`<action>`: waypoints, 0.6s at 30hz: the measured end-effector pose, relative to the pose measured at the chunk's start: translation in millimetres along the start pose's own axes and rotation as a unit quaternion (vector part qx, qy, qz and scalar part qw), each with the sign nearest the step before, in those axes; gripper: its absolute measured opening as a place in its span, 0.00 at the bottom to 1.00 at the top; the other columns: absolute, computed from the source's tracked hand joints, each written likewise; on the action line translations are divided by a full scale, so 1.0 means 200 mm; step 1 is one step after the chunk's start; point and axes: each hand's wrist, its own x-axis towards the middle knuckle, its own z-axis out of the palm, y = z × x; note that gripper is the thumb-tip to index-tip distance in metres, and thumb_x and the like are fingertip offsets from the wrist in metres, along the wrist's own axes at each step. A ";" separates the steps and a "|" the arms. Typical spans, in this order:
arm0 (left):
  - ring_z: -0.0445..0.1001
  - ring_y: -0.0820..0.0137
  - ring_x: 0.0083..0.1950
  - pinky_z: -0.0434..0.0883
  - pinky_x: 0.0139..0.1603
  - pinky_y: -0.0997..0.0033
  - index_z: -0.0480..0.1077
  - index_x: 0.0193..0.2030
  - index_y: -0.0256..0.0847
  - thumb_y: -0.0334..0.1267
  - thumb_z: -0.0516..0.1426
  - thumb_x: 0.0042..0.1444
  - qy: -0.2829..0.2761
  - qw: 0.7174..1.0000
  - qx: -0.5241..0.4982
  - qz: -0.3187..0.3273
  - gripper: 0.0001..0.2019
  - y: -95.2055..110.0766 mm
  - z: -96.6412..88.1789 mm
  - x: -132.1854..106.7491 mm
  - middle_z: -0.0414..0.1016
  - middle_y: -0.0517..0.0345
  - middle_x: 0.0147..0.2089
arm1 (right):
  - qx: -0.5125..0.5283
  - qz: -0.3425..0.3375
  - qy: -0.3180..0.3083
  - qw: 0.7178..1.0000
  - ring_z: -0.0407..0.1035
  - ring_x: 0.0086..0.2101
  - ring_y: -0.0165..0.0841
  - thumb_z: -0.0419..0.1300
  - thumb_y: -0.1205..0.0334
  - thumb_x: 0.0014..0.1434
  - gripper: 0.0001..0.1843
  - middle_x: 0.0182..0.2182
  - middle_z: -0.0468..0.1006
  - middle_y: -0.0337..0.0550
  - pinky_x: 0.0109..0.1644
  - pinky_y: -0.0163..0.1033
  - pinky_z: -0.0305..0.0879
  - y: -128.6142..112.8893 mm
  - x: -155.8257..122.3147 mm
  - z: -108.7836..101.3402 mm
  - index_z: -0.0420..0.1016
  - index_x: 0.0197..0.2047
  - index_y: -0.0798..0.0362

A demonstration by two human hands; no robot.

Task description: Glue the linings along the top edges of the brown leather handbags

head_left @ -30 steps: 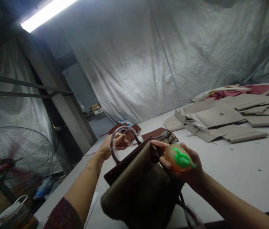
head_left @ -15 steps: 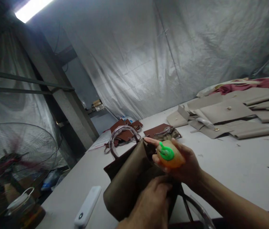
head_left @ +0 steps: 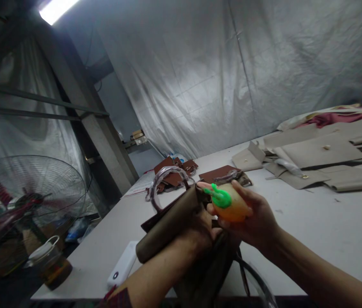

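An orange squeeze bottle [head_left: 232,208] with a green nozzle was clasped in the right hand [head_left: 251,218] above the taupe handbag [head_left: 171,224]. The left hand [head_left: 200,229] was half buried in the bag, its grip indiscernible.

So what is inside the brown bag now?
The left hand reaches into the bag, so its fingers are covered. The bag's inside is dark; nothing else can be seen. The right hand holds an orange bottle at the opening.
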 end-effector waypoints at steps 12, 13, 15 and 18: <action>0.48 0.78 0.22 0.50 0.24 0.74 0.47 0.19 0.43 0.48 0.61 0.51 0.234 0.889 -0.357 -0.166 0.26 -0.02 -0.18 -0.14 0.46 0.69 0.19 | 0.010 -0.007 0.073 0.997 0.78 0.35 0.40 0.57 0.52 0.64 0.19 0.36 0.81 0.54 0.24 0.34 0.73 -0.02 0.00 -0.08 0.74 0.49 0.60; 0.48 0.79 0.21 0.50 0.23 0.75 0.47 0.20 0.43 0.50 0.61 0.50 0.237 0.856 -0.420 -0.185 0.26 -0.03 -0.19 -0.13 0.47 0.70 0.19 | 0.010 -0.012 0.076 0.997 0.78 0.34 0.40 0.57 0.52 0.64 0.19 0.35 0.81 0.54 0.24 0.33 0.73 0.00 0.01 -0.07 0.75 0.47 0.60; 0.53 0.79 0.21 0.54 0.23 0.77 0.50 0.23 0.43 0.52 0.64 0.46 0.227 0.830 -0.475 -0.186 0.26 -0.03 -0.19 -0.12 0.53 0.70 0.19 | 0.014 -0.020 0.080 0.997 0.78 0.33 0.39 0.57 0.53 0.64 0.17 0.34 0.81 0.53 0.25 0.33 0.73 0.03 0.01 -0.05 0.76 0.44 0.59; 0.67 0.75 0.29 0.63 0.28 0.77 0.62 0.33 0.41 0.46 0.70 0.38 0.154 0.887 -0.410 -0.148 0.23 0.00 -0.21 -0.11 0.70 0.65 0.29 | 0.024 -0.021 0.079 0.996 0.77 0.32 0.38 0.57 0.53 0.65 0.16 0.33 0.81 0.52 0.25 0.33 0.73 0.06 0.02 -0.02 0.76 0.43 0.59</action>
